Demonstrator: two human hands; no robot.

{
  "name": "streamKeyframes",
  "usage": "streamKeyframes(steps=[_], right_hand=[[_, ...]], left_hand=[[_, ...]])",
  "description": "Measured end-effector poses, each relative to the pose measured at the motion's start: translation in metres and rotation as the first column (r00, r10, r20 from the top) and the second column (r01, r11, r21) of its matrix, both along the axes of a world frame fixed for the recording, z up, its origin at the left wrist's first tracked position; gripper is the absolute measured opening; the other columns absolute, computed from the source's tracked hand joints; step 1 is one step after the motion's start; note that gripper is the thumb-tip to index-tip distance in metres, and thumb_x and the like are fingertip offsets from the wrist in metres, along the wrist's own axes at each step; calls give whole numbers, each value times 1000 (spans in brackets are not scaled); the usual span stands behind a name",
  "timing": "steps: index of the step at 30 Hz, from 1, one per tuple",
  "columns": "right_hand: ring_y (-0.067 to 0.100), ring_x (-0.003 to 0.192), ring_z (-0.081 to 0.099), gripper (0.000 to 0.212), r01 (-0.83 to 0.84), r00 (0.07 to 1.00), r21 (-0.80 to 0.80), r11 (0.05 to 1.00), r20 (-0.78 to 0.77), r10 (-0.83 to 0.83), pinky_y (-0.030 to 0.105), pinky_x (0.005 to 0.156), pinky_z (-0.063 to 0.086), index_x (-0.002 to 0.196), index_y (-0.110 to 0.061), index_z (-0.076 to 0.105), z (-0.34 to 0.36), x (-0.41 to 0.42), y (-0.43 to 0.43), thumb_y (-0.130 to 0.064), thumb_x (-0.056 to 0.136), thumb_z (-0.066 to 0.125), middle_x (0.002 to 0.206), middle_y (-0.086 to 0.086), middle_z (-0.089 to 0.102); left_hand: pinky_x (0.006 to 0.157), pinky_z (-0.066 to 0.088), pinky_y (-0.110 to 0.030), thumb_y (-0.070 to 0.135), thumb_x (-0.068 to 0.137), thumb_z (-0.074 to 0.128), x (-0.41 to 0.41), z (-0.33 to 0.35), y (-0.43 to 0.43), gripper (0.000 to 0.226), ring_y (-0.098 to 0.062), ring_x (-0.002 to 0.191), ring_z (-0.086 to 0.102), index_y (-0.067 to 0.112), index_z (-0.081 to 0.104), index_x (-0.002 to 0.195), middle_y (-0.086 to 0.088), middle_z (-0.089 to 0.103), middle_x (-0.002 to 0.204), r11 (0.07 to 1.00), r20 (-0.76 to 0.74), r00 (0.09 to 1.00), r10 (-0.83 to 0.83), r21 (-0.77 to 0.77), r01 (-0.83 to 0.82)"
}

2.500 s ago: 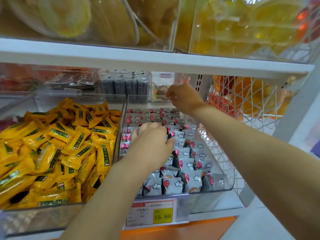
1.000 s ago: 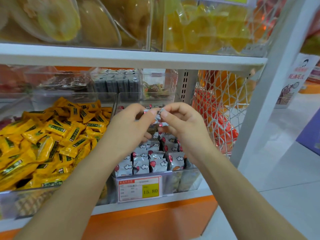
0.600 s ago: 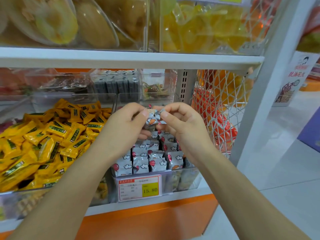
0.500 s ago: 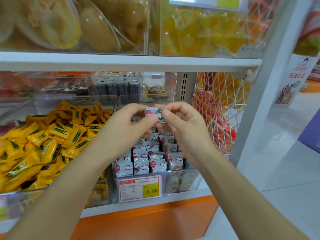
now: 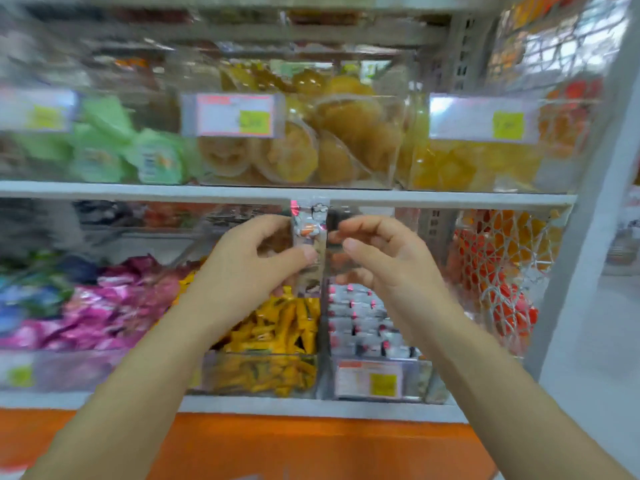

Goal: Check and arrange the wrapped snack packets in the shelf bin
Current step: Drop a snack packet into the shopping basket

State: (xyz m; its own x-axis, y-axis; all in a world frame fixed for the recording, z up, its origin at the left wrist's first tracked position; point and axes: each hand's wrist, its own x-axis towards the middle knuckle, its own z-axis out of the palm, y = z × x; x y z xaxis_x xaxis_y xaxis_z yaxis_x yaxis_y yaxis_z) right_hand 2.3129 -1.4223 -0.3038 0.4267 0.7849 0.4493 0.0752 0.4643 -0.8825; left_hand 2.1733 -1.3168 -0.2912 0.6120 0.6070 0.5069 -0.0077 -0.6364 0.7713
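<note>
- A person's left hand [image 5: 249, 268] lifts one grey packet [image 5: 309, 223] clear of the bin [image 5: 424, 374] and holds it upright at eye level, against the edge of the upper shelf [image 5: 138, 190]. Raised that way, the printed face is turned to the viewer, which suits the checking half of the job.
- The packet is pinched between the left thumb, pressed on its lower front, and fingers curled behind it. Its top end stands free above the hand.
- The right hand [image 5: 388, 261] hovers just beside the packet's right edge with its fingers curled inward and its thumb pointing toward the wrapper. Motion blur hides whether any fingertip touches it, so its grip cannot be told.
- Both forearms reach up and forward from the bottom corners of the view and converge on the packet, wrists roughly level.
- Below the hands, the other grey packets [image 5: 360, 320] lie in tidy rows inside the clear bin, behind a price tag [image 5: 370, 379] on its front wall. This looks like the slot the lifted packet belongs to.
- Yellow packets [image 5: 273, 327] fill the bin to its left, and a net bag [image 5: 498, 271] of orange goods hangs to its right.
</note>
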Motion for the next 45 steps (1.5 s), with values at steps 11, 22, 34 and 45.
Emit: streamKeyframes(steps=[11,22,34,45], right_hand=[[13,57,55,19,-389,884,-510,767,28,467,21,45,50,80,-12,53,-52,-199,90,5,90,50,77,10,60],[13,59,59,11,-236,808,-787,570,167,565,21,46,52,87,-8,58,-142,-246,143,-3,93,50,77,8,63],[13,64,61,9,-158,855,-859,486,127,502,22,50,53,91,-11,60,-185,-214,152,-14,95,53,86,8,67],[14,63,61,9,-71,864,-839,539,218,453,21,50,53,88,-12,57,-195,-205,147,-12,95,51,85,9,65]], left_hand=[[46,33,-20,11,86,62,-252,-103,32,14,-11,56,45,-2,60,80,-7,51,65,837,-439,819,368,-226,-498],[101,41,-45,33,92,52,-282,-257,67,24,-28,106,57,10,56,97,-15,61,110,501,-395,833,387,-668,-550],[92,48,-39,32,94,48,-236,-295,79,18,-26,100,56,15,48,102,-12,53,100,330,-156,825,543,-864,-380],[73,55,-41,36,93,46,-207,-313,47,19,-26,90,68,24,47,107,-15,65,101,270,20,952,305,-961,-66]])
